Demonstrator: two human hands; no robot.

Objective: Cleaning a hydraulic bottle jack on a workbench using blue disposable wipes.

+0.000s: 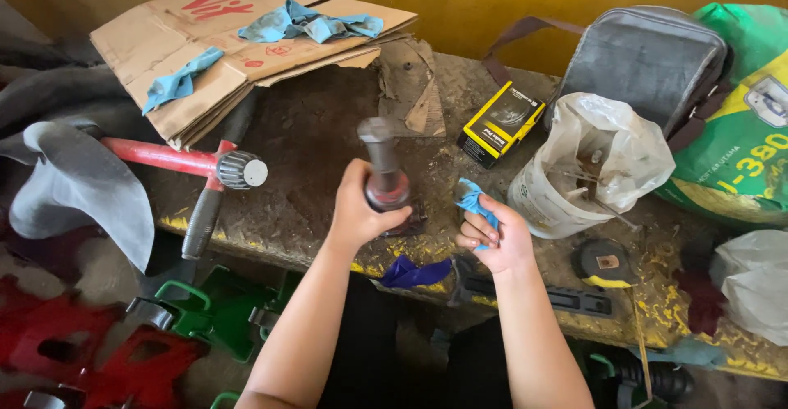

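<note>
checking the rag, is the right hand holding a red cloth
No, the right hand pinches a blue cloth beside the metal part that the left hand grips.

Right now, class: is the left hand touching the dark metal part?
Touching. The head view shows the left hand wrapped around the dark metal part.

Grimy workbench (320, 138): flattened cardboard (230, 48), yellow-black box (501, 121), bagged bucket (583, 171), tape measure (606, 263).

On the workbench (312, 138), the cardboard (238, 56) lies at the back left with rags (308, 23) on it. The small box (501, 123) sits left of the bucket (566, 187); the bag (640, 60) stands behind the bucket, the tape measure (603, 263) before it.
</note>
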